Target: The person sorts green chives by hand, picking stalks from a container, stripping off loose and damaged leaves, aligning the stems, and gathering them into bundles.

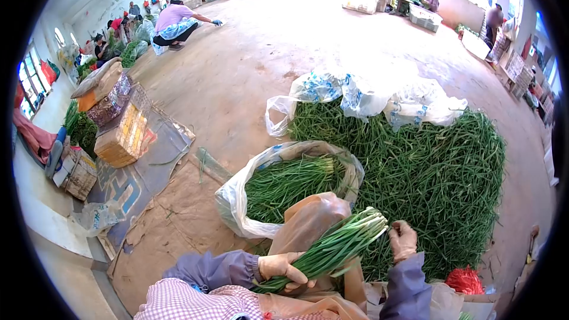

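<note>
My left hand (287, 268), in a pale glove, is wrapped round a bunch of long green chives (335, 243). Their white ends point up and to the right. Just right of those ends is my gloved right hand (403, 240), its fingers curled over the edge of a big heap of loose chives (432, 184); what it holds, if anything, is hidden. Beyond the bunch, a white plastic bag (237, 201) stands with its mouth spread, holding more chives (290, 186) laid in the same direction. A brownish plastic sheet (308, 216) covers my knees.
Clear plastic with blue print (361, 95) lies along the heap's far edge. Red string (464, 281) sits at the lower right. Stacked boxes (123, 133) stand on the left. Farther off, a person in a pink top (172, 21) crouches; other people sit near the walls.
</note>
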Motion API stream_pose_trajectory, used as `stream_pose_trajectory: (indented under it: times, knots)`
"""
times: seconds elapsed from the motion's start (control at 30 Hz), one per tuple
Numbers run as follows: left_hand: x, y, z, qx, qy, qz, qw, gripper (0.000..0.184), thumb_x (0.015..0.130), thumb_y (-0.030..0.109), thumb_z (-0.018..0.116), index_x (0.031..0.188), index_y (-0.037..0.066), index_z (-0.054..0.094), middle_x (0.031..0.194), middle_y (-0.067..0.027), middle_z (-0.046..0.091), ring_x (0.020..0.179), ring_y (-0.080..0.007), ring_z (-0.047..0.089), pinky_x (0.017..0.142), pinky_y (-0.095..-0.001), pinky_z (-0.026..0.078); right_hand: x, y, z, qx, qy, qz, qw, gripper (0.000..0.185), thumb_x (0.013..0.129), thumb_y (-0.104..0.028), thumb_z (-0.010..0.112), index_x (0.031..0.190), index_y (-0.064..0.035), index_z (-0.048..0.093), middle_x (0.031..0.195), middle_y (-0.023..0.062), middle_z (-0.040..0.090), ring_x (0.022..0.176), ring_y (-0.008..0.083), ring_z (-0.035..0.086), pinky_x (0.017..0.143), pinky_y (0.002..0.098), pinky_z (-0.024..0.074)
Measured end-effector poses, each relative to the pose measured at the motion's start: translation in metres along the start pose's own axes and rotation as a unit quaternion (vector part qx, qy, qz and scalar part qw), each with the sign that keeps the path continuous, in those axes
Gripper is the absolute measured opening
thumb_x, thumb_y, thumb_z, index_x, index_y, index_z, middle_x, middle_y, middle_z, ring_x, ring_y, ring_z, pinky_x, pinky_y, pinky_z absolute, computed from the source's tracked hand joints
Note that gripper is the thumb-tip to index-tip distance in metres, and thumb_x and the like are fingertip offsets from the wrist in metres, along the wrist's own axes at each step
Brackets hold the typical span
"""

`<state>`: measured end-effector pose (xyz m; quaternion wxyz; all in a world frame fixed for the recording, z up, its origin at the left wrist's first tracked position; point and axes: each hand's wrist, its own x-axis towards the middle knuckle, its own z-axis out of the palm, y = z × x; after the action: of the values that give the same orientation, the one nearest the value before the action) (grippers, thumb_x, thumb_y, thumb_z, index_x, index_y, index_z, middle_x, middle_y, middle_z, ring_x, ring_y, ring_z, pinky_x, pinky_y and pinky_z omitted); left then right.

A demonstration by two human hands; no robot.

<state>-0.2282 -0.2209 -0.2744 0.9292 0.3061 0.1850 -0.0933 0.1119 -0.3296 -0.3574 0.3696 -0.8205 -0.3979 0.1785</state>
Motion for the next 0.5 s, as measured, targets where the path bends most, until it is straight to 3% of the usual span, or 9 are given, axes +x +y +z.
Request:
stream_pose_trajectory:
  times: [0.03,0.07,0.13,0.23,0.27,0.33,0.37,0.47,0.5]
  knots:
    - [-0.001,0.002,0.002,-0.014,0.006,0.003,1.000,0.051,0.078,0.005,0.068,0.125,0.003,0.048,0.095,-0.0093,0.060,0.055,-0.0128,0.051,0.049,-0.0248,0.043,-0.003,-0.002,0.002,0.135,-0.070,0.067,0.986,0.038,0.083,-0.006,0.065,0.120,0.0006,0.057,0.105,0.0130,0.065,0.092,0.0196,0.061,0.084,0.0294,0.0492]
    - [-0.002,0.004,0.003,-0.009,-0.002,0.017,1.000,0.052,0.079,0.006,0.067,0.126,0.003,0.047,0.094,-0.0090,0.060,0.056,-0.0122,0.052,0.050,-0.0244,0.043,-0.007,0.002,0.004,0.291,-0.165,0.075,0.940,0.062,0.083,-0.014,0.070,0.138,-0.0039,0.043,0.117,0.0120,0.061,0.102,0.0248,0.060,0.090,0.0336,0.0488]
    - [-0.001,0.008,0.004,-0.001,-0.020,0.043,0.999,0.053,0.081,0.008,0.067,0.129,0.004,0.045,0.094,-0.0082,0.060,0.058,-0.0111,0.052,0.051,-0.0237,0.044,-0.028,-0.045,0.003,0.622,-0.222,0.110,0.743,0.083,0.080,-0.029,0.077,0.146,-0.0086,0.030,0.127,0.0139,0.056,0.110,0.0297,0.059,0.095,0.0399,0.0483]
    - [0.002,0.017,0.012,0.212,0.095,0.054,0.971,0.064,0.082,0.012,0.066,0.138,0.002,0.037,0.097,-0.0131,0.064,0.063,-0.0199,0.061,0.057,-0.0305,0.050,-0.047,-0.104,0.023,0.729,-0.158,0.020,0.665,0.100,0.075,-0.054,0.074,0.150,-0.0137,0.021,0.143,0.0213,0.039,0.123,0.0390,0.050,0.104,0.0499,0.0434]
    - [0.002,0.017,0.013,0.349,0.129,0.082,0.925,0.070,0.082,0.012,0.064,0.142,0.004,0.031,0.096,-0.0148,0.064,0.069,-0.0243,0.062,0.062,-0.0331,0.050,-0.047,-0.106,0.024,0.734,-0.171,0.020,0.657,0.099,0.076,-0.055,0.073,0.150,-0.0141,0.021,0.143,0.0212,0.039,0.124,0.0404,0.049,0.104,0.0506,0.0433]
    - [-0.001,0.023,0.021,0.600,0.183,0.129,0.768,0.082,0.081,0.012,0.060,0.151,0.009,0.018,0.095,-0.0182,0.065,0.082,-0.0333,0.066,0.071,-0.0385,0.052,-0.049,-0.111,0.027,0.745,-0.193,0.017,0.638,0.098,0.076,-0.057,0.071,0.150,-0.0148,0.021,0.144,0.0211,0.038,0.124,0.0432,0.048,0.104,0.0520,0.0433]
    - [-0.008,0.034,0.034,0.641,0.178,0.030,0.746,0.089,0.079,0.014,0.059,0.153,0.012,0.010,0.103,-0.0221,0.062,0.095,-0.0407,0.063,0.081,-0.0419,0.050,-0.050,-0.120,0.026,0.746,-0.174,0.015,0.642,0.094,0.077,-0.057,0.070,0.149,-0.0174,0.023,0.141,0.0207,0.040,0.121,0.0442,0.050,0.100,0.0542,0.0467]
    - [-0.009,0.028,0.041,0.682,0.211,0.070,0.697,0.097,0.075,0.010,0.064,0.153,0.020,0.008,0.111,-0.0240,0.061,0.089,-0.0397,0.065,0.075,-0.0431,0.052,-0.051,-0.133,0.020,0.735,-0.115,0.025,0.668,0.083,0.082,-0.061,0.063,0.146,-0.0191,0.031,0.136,0.0205,0.048,0.115,0.0420,0.056,0.092,0.0522,0.0525]
    - [-0.009,0.029,0.044,0.697,0.206,0.053,0.684,0.094,0.079,0.010,0.059,0.154,0.019,0.003,0.111,-0.0242,0.059,0.086,-0.0383,0.066,0.071,-0.0444,0.053,-0.051,-0.135,0.021,0.742,-0.104,0.017,0.662,0.076,0.085,-0.055,0.062,0.145,-0.0191,0.032,0.132,0.0199,0.051,0.112,0.0401,0.058,0.088,0.0529,0.0550]
